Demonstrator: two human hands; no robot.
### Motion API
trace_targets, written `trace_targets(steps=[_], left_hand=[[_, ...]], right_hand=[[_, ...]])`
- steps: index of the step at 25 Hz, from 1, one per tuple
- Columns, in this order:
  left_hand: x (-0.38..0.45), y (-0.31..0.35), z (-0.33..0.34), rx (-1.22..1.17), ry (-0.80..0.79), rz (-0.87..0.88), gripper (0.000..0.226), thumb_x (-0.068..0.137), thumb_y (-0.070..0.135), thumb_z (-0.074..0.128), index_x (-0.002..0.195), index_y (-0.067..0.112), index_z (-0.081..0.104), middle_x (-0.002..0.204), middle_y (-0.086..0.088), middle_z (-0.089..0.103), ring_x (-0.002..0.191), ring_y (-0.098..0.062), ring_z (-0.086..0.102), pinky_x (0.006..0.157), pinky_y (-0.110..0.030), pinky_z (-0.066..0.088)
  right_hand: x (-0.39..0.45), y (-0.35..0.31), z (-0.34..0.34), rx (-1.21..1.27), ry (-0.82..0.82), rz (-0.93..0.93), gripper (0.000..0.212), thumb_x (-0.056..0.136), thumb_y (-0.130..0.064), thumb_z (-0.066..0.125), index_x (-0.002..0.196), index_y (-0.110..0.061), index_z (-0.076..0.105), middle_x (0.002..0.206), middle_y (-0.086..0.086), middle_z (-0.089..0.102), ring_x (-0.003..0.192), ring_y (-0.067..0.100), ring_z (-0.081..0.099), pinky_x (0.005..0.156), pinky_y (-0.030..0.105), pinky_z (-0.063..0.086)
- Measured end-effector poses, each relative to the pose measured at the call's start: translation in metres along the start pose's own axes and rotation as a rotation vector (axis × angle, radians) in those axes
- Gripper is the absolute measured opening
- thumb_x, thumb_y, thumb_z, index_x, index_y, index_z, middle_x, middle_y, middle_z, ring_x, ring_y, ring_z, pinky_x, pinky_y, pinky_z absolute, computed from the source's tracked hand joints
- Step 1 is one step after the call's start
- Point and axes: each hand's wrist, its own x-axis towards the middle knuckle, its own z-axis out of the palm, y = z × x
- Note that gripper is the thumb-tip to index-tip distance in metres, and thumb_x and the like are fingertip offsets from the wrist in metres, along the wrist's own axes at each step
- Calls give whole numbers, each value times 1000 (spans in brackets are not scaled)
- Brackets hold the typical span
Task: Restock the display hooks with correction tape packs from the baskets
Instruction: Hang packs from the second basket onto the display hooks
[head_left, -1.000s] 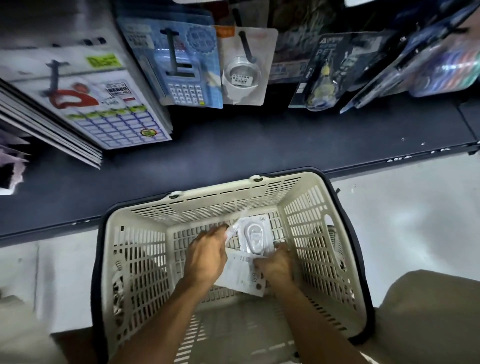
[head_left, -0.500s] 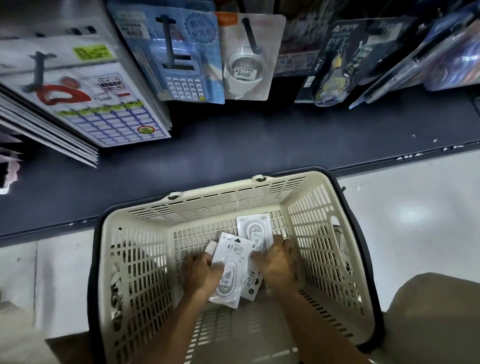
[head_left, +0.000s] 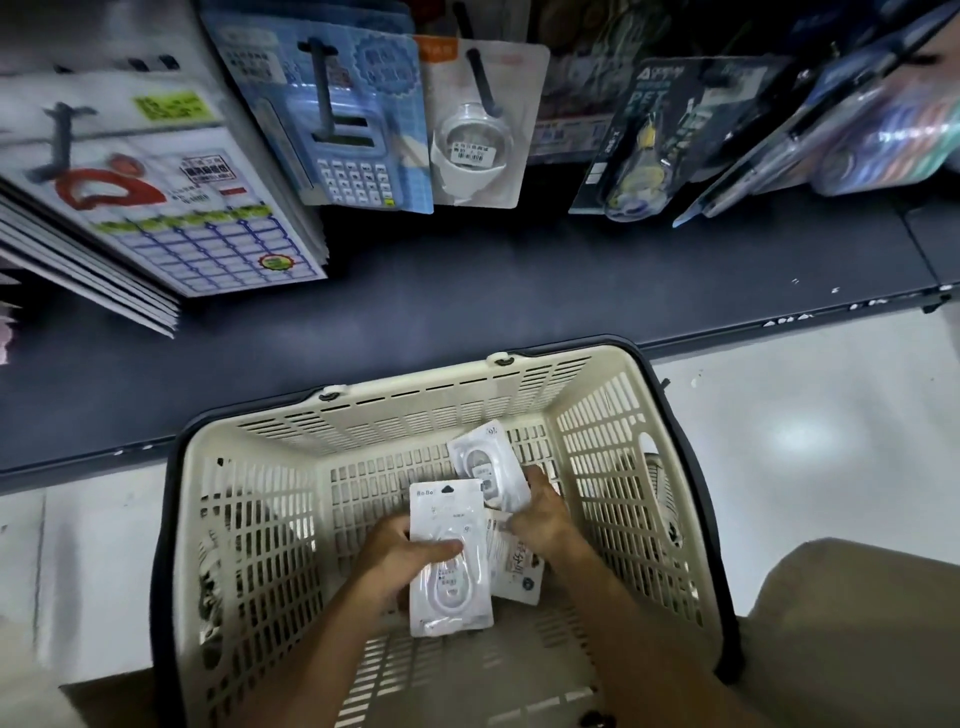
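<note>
Correction tape packs are gathered low in the cream basket (head_left: 436, 410): one pack (head_left: 449, 558) is gripped by the left hand (head_left: 400, 564), thumb curled across its face, long axis running away from the body, hang-hole end pointed toward the display hooks (head_left: 480, 78). A second pack (head_left: 485, 465), tilted, is pinched by the right hand (head_left: 540, 519); a third (head_left: 517, 566) lies beneath. Hooks are well above, so the left-hand pack seems best aligned.

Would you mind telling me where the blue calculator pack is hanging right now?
The blue calculator pack hangs on a hook at the upper centre-left of the head view, between the label sheets and the clear tape pack.
</note>
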Motion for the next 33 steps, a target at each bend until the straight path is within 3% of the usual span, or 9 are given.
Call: trace_targets(steps=[5, 12, 15, 19, 22, 25, 28, 30, 33], left_hand=[[-31, 22, -11, -108, -16, 76, 33, 64, 17, 95, 93, 15, 78, 87, 4, 81, 75, -10, 77, 68, -25, 56], [-133, 111, -64, -369, 11, 418, 73, 41, 35, 100, 106, 16, 73, 96, -3, 81, 85, -25, 79, 76, -39, 61], [-189, 149, -96, -511, 32, 565, 73, 45, 15, 96, 112, 8, 69, 98, -15, 79, 84, -38, 77, 64, -43, 62], [-272, 182, -143, -611, 197, 767, 73, 39, 9, 92, 108, 9, 70, 91, -15, 80, 71, -35, 77, 51, -37, 59], [-327, 204, -164, -427, 345, 982, 52, 41, 22, 93, 90, 29, 77, 84, -1, 81, 67, -22, 78, 47, -24, 57], [-361, 233, -174, -31, 487, 1141, 45, 54, 36, 92, 89, 55, 71, 82, 24, 77, 68, 0, 74, 50, -14, 54], [-369, 256, -184, 292, 635, 1197, 35, 62, 41, 86, 92, 50, 69, 93, 31, 69, 79, 6, 67, 67, -22, 54], [-367, 265, -184, 395, 641, 1243, 26, 65, 41, 84, 85, 43, 68, 100, 31, 63, 87, 7, 62, 70, -17, 49], [-360, 272, -175, 418, 616, 1296, 29, 65, 47, 83, 89, 41, 68, 105, 32, 61, 94, 12, 59, 74, -3, 43]], right_hand=[[-44, -17, -43, -389, 24, -107, 40, 88, 4, 55, 123, -9, 68, 117, 7, 72, 105, 28, 70, 87, 36, 60], [-151, -151, -130, -755, 259, -511, 20, 84, -25, 71, 103, -26, 76, 101, -7, 72, 103, 18, 66, 77, 24, 48], [-211, -204, -166, -619, 230, -723, 21, 87, -32, 76, 76, -22, 62, 68, -10, 58, 68, 8, 54, 57, 20, 37], [-287, -251, -215, -370, 157, -905, 16, 95, -17, 69, 82, -22, 61, 64, -12, 61, 59, 2, 52, 56, 20, 40], [-325, -281, -232, -516, 109, -991, 31, 97, -6, 59, 94, -37, 64, 88, -19, 66, 78, 3, 61, 70, 19, 47], [-342, -313, -224, -707, 150, -994, 45, 86, -1, 52, 103, -42, 60, 106, -17, 63, 101, 12, 61, 88, 34, 51], [-350, -334, -217, -735, 224, -1133, 43, 84, 6, 60, 96, -35, 60, 91, -19, 64, 85, -7, 60, 74, 14, 45], [-352, -342, -227, -679, 416, -1247, 33, 85, 4, 70, 90, -29, 64, 71, -27, 61, 73, -8, 57, 65, 13, 39], [-351, -360, -237, -898, 857, -1238, 13, 89, -15, 73, 100, -24, 72, 75, -20, 62, 93, 16, 58, 73, 34, 43]])
